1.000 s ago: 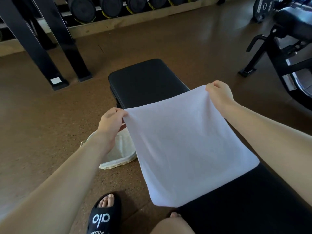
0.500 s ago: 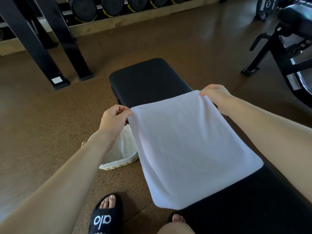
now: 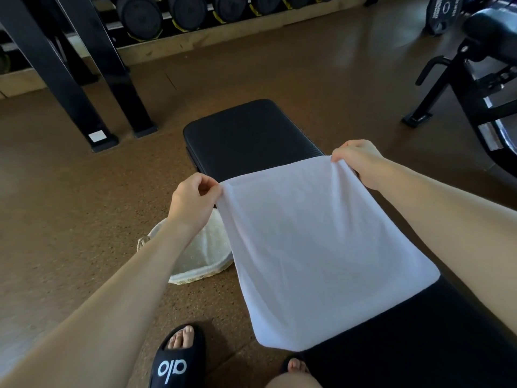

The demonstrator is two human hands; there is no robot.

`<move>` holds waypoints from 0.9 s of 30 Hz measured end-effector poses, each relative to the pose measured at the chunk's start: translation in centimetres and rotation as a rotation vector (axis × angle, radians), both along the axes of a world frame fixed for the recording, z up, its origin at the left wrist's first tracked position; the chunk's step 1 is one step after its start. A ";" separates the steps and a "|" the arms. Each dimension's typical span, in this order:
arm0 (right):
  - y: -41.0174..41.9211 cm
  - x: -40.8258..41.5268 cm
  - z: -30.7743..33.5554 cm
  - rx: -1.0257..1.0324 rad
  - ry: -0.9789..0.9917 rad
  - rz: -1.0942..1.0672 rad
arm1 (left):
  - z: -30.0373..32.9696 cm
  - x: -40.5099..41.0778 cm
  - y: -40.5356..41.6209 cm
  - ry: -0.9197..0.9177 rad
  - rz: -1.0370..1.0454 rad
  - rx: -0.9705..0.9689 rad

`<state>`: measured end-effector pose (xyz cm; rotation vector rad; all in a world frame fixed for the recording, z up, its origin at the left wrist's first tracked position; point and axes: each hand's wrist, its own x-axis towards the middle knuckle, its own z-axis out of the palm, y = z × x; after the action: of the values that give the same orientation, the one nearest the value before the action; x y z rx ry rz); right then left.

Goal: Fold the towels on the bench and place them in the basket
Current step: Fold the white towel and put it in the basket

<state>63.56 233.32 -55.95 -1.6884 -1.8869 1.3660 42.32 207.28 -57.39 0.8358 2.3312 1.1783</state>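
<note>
Both hands, left hand (image 3: 193, 197) and right hand (image 3: 358, 161), are lowering the towel (image 3: 321, 247), pinching its far corners, onto the worktop (image 3: 246, 135); overhanging the left edge, it is risking sliding off.

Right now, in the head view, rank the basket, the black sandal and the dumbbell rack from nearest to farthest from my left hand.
From the left hand, whose grip pinches the towel:
1. Basket, on the floor just below the hand, beside the bench.
2. Black sandal, at the bottom edge, toward you.
3. Dumbbell rack, along the far wall.
</note>
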 end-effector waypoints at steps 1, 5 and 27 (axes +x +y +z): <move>0.1 0.0 0.0 -0.009 -0.005 -0.005 | 0.1 -0.1 -0.1 0.008 0.001 -0.002; 0.2 -0.2 0.3 -0.059 -0.015 -0.036 | 0.3 -0.3 -0.4 0.012 0.005 0.009; -6.8 10.3 13.0 0.479 0.048 0.061 | 12.2 3.1 -5.9 0.559 -0.354 0.061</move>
<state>73.89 226.55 -42.93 -1.3568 -2.0428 0.8655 45.47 201.33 -45.17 1.6984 2.4072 0.9500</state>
